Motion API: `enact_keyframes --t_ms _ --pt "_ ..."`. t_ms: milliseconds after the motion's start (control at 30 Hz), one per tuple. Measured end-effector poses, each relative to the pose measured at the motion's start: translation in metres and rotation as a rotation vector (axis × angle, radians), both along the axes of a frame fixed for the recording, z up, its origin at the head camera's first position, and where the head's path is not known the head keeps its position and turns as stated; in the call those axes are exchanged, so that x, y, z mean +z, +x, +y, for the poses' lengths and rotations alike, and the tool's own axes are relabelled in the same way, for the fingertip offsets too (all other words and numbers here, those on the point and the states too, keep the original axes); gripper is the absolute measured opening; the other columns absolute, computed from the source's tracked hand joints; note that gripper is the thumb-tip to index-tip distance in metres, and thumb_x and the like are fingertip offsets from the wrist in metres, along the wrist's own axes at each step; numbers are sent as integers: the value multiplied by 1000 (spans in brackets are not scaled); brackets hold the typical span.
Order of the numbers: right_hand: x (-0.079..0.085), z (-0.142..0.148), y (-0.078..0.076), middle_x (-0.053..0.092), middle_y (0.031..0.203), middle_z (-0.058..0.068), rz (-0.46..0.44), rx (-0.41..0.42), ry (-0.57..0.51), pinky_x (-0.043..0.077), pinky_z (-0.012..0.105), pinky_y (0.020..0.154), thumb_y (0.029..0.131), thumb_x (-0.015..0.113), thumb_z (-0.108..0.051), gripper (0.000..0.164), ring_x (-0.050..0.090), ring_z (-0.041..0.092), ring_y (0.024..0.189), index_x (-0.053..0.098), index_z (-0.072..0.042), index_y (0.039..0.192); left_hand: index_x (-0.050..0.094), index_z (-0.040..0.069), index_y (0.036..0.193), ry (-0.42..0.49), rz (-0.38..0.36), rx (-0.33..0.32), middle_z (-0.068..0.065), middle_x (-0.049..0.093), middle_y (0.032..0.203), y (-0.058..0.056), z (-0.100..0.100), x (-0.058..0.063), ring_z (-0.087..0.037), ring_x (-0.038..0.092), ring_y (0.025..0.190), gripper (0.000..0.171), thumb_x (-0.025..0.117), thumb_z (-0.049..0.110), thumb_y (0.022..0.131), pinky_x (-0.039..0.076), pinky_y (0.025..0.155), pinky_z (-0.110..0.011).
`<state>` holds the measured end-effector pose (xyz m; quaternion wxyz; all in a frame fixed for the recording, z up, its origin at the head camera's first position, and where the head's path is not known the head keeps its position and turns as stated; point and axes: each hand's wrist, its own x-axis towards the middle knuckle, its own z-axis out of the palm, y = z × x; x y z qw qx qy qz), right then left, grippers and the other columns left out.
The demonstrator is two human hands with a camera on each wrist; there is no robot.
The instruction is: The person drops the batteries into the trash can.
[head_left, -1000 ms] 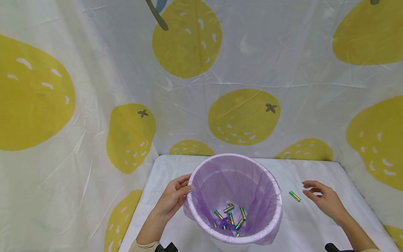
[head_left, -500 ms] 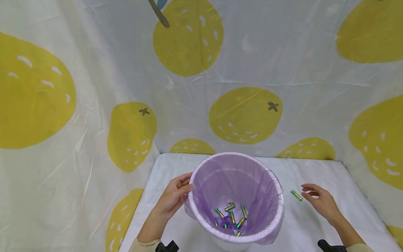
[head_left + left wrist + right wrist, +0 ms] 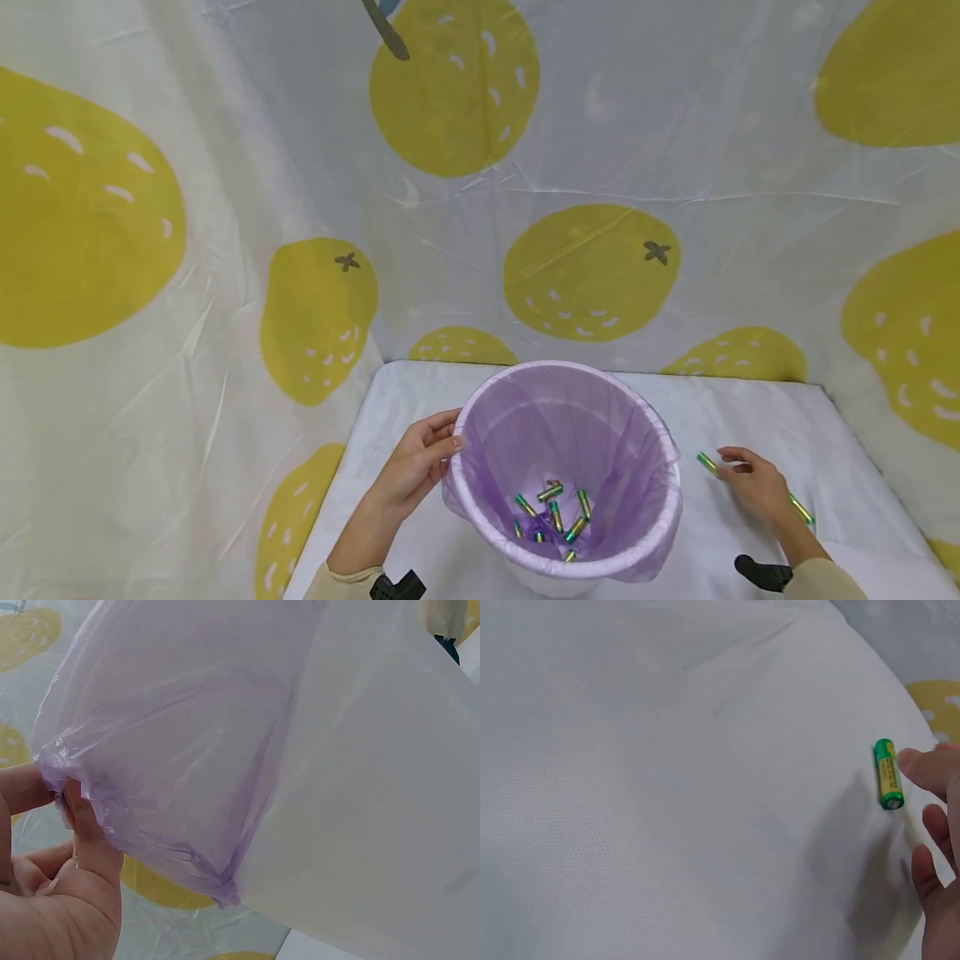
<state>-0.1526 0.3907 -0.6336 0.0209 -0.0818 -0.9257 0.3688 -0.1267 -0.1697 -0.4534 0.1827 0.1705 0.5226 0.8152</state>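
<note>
A white trash bin (image 3: 551, 585) stands mid-table, lined with a thin purple bag (image 3: 622, 467) folded over its rim. Several green-and-gold batteries (image 3: 576, 529) lie at the bottom of it. My left hand (image 3: 408, 467) grips the bin's rim at its left side, thumb on top; the left wrist view shows the bag bunched at the fingers (image 3: 26, 787). Right of the bin, my right hand (image 3: 759, 490) hovers beside a loose battery (image 3: 889, 776), fingers loosely bent, with nothing held. Another battery (image 3: 801, 509) lies on the table by the right wrist, partly hidden by it.
A white cloth covers the table (image 3: 780, 408). Behind and to the sides hangs a pale curtain (image 3: 442, 250) printed with yellow fruit. Black wrist-worn devices (image 3: 397, 586) show at the sleeves.
My right hand has shifted nearer and slightly left, closer to the loose battery, and the second battery now shows by its wrist. The left hand stays on the rim.
</note>
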Motion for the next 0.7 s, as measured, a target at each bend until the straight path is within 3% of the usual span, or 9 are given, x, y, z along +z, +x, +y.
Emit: enact_keyframes --t_ms 200,400,700 --pt "-20 0 1 66 115 25 -33 -53 34 46 44 77 93 77 -21 45 59 39 102 63 7 126 36 -22 144 16 -1 -5 -15 64 118 -1 0 0 -17 67 99 51 55 -8 99 59 81 -27" --pt "-25 -4 2 69 98 15 50 -99 86 44 43 72 93 75 -14 30 60 33 90 71 4 116 36 -21 145 25 15 -13 -17 63 120 -2 1 -1 -18 67 100 51 55 -7 100 60 82 -28" --pt "-24 1 4 63 92 9 37 -35 73 41 35 68 98 66 -10 26 53 22 82 69 4 120 36 -21 145 35 12 -14 -16 64 119 -2 0 -3 -18 68 100 51 55 -8 100 60 82 -28"
